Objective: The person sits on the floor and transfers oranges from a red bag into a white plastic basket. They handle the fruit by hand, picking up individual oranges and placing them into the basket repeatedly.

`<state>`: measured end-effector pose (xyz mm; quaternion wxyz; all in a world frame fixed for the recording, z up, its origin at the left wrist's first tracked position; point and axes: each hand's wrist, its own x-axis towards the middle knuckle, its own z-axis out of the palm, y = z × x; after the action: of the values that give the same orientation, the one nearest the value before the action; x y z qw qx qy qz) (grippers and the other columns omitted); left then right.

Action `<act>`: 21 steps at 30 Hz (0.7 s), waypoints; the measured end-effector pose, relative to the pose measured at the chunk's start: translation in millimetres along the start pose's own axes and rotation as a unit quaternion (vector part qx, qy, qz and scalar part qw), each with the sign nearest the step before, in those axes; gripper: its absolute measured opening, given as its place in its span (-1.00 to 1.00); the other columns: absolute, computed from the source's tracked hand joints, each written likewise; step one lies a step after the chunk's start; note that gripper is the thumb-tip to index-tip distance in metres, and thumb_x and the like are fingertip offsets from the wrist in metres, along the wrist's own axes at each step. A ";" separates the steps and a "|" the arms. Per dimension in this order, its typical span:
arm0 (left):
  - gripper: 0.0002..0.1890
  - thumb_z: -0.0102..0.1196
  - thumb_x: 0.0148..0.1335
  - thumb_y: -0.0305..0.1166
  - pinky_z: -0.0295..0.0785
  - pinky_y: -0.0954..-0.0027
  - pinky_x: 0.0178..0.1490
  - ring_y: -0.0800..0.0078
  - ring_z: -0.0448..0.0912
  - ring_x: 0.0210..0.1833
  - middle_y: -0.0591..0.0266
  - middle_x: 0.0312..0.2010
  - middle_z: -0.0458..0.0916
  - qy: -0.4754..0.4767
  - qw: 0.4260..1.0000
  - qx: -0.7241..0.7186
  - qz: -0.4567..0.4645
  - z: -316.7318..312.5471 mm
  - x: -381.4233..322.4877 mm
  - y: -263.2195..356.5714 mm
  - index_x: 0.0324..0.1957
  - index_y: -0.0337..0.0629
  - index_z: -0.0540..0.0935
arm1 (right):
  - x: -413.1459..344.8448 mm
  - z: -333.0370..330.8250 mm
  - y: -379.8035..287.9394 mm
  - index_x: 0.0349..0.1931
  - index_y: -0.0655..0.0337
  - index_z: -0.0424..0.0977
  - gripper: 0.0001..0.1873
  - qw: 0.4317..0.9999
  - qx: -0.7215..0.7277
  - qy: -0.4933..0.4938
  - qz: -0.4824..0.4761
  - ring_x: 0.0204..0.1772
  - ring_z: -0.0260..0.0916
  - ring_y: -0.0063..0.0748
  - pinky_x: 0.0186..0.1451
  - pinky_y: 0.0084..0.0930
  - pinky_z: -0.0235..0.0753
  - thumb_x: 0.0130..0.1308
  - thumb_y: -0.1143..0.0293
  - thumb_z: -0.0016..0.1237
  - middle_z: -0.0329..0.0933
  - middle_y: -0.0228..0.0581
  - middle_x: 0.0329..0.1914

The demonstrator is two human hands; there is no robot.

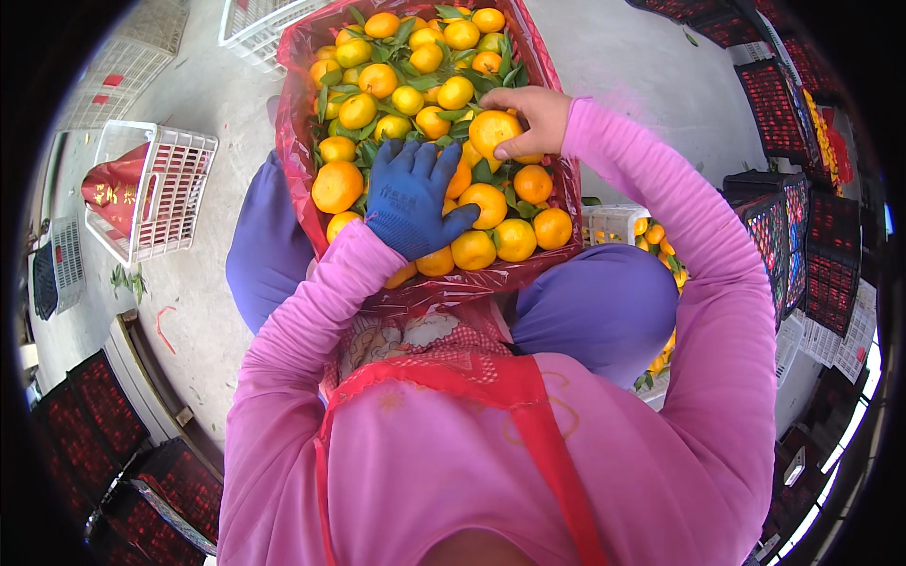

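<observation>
Before my knees stands a crate lined with red plastic film (301,152), filled with mandarin oranges (379,80) and green leaves (398,35). My left hand (413,198), in a blue knitted glove, lies palm down over the fruit near the crate's front left, fingers spread. Bare, my right hand (531,120) reaches in from the right. Its thumb and fingers are around a large orange mandarin (495,134) at the top of the pile. The fruit beneath both hands is partly hidden.
At left, a white plastic crate (177,191) lies with red film inside. Beside my right knee is a white crate (616,219) holding more mandarins. Dark crates with red lining (771,106) stack at far right, others (106,396) at lower left. A wooden bench edge (152,382) is near them.
</observation>
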<state>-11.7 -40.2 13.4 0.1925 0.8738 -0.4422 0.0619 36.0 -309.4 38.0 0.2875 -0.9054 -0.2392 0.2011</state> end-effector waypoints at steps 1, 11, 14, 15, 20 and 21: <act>-0.18 0.19 0.07 0.15 0.23 -0.10 0.27 -0.03 0.50 0.08 -0.10 -0.01 0.53 -0.009 1.000 -0.001 -0.004 -1.1 -0.5 -0.1 0.24 -0.27 0.43 | -6.4 16.7 -4.0 0.24 0.32 0.35 -0.19 1.000 -0.010 -0.027 -0.011 0.22 0.45 0.09 0.29 -0.23 0.44 0.04 0.05 0.31 0.49 0.13 0.15; -0.27 0.16 0.21 -0.04 0.33 -0.02 0.26 -0.06 0.51 0.15 -0.19 0.10 0.53 -0.003 0.993 -0.112 -0.025 10.2 25.8 11.3 0.30 -0.34 0.37 | -15.0 61.5 -0.5 0.24 0.38 0.28 -0.24 0.997 -0.068 -0.002 0.026 0.29 0.32 0.13 0.33 -0.19 0.36 0.11 0.16 0.26 0.35 0.15 0.19; -0.34 0.14 0.28 -0.17 0.41 0.06 0.21 -0.08 0.54 0.11 -0.20 0.09 0.54 -0.034 0.985 -0.167 -0.031 21.1 34.2 8.5 0.32 -0.36 0.35 | -23.2 47.3 -5.2 0.19 0.34 0.34 -0.30 0.997 -0.061 -0.026 0.042 0.25 0.36 0.14 0.28 -0.17 0.39 0.13 0.11 0.24 0.39 0.15 0.14; -0.36 0.12 0.29 -0.21 0.43 0.08 0.19 -0.09 0.54 0.10 -0.20 0.09 0.54 -0.043 0.988 -0.148 -0.029 23.0 34.4 6.0 0.32 -0.36 0.34 | -25.2 42.5 -7.3 0.15 0.31 0.37 -0.33 0.996 -0.062 -0.035 0.060 0.21 0.40 0.15 0.25 -0.16 0.42 0.14 0.08 0.22 0.44 0.16 0.10; -0.29 0.16 0.23 -0.21 0.43 0.06 0.15 -0.11 0.55 0.04 -0.14 0.04 0.56 -0.060 0.986 -0.155 0.020 21.1 29.2 -3.8 0.37 -0.31 0.29 | -21.8 39.9 -25.5 0.05 0.29 0.47 -0.39 0.981 -0.115 -0.092 0.125 0.06 0.54 0.13 0.15 -0.15 0.50 0.19 -0.06 0.15 0.59 0.16 -0.04; -0.29 0.16 0.23 -0.21 0.43 0.06 0.15 -0.10 0.55 0.03 -0.13 0.03 0.56 -0.053 0.986 -0.159 0.024 20.6 29.3 -2.8 0.37 -0.29 0.29 | -19.4 42.5 -28.5 0.06 0.29 0.48 -0.37 0.980 -0.128 -0.097 0.119 0.06 0.55 0.11 0.15 -0.17 0.51 0.19 -0.08 0.13 0.60 0.15 -0.01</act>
<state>6.8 -68.7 1.8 0.3040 0.8233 -0.4766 -0.0510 -9.9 -281.5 28.0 0.1191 -0.9328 -0.1804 0.2884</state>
